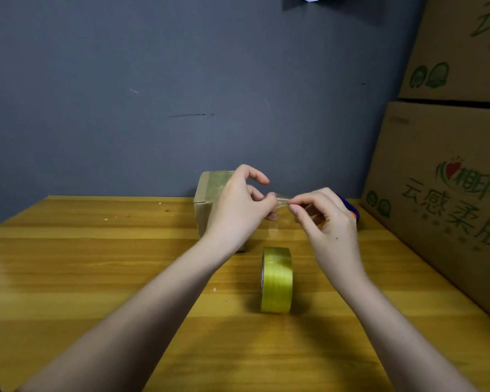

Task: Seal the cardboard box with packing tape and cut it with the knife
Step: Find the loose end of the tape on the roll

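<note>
Nearest to the camera, two bare forearms reach forward over the wooden table (pixel 96 264), which has a yellow-brown grain. Between the forearms the roll of packing tape (pixel 276 279) stands on its edge on the table, yellowish and glossy, with its round side toward the left. No hand touches the roll.

A little farther, both hands meet above the table. The left hand (pixel 238 207) has its fingers curled, and its thumb and fingers pinch one end of a short piece of clear tape (pixel 282 200). The right hand (pixel 327 219) pinches the other end with thumb and forefinger, the other fingers bent under. The piece is stretched between the two hands in the air and looks crumpled; a loose part of it seems to hang down, but this is hard to see.

Behind the left hand the small cardboard box (pixel 204 205) sits on the table near the wall, partly hidden by the hand. Its top shows a shiny strip of tape. Behind the right hand a blue and orange object (pixel 352 211) is visible only a little; I cannot tell if it is the knife.

At the right side large printed cartons (pixel 441 179) are stacked, and the grey wall (pixel 181 80) closes the far side
</note>
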`<state>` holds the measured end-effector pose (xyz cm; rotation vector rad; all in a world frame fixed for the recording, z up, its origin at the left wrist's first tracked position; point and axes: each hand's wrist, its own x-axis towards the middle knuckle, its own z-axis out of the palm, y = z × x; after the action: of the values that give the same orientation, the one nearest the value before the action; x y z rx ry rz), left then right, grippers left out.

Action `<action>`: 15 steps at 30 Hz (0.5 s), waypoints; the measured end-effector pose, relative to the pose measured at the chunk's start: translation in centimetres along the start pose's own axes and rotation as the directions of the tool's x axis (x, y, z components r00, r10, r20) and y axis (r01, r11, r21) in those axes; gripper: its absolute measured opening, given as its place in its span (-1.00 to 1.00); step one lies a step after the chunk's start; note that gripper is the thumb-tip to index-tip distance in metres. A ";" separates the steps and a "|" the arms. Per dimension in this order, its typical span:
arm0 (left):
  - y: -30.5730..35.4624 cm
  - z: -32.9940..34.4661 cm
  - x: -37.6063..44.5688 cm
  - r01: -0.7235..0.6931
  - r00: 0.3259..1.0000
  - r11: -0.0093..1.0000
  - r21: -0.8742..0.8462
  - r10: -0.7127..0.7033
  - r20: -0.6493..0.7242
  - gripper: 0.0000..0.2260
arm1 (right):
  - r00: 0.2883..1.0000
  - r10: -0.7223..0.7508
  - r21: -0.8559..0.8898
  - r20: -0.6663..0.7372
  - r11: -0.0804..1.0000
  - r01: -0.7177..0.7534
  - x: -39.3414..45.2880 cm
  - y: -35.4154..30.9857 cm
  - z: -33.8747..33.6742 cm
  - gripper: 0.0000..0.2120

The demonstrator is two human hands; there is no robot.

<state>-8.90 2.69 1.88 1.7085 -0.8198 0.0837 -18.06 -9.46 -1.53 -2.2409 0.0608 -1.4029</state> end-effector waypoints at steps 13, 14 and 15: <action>0.5 -0.1 -0.4 -0.014 0.999 0.997 0.074 0.016 -0.028 -0.69 | 0.998 0.066 0.032 -0.007 0.997 -0.066 -0.3 -0.3 0.6 -0.96; 0.6 -0.1 -0.4 -0.013 1.000 0.995 0.098 0.015 -0.024 -0.71 | 0.998 0.066 0.033 0.006 0.997 -0.066 -0.3 -0.3 0.6 -0.96; 0.6 -0.2 -0.4 -0.014 1.000 0.994 0.105 0.017 -0.021 -0.73 | 0.998 0.060 0.027 0.019 0.998 -0.061 -0.4 -0.3 0.6 -0.96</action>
<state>-9.46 3.00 2.29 1.7968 -0.8245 0.1583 -17.78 -8.83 -1.91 -2.2103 0.1018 -1.3435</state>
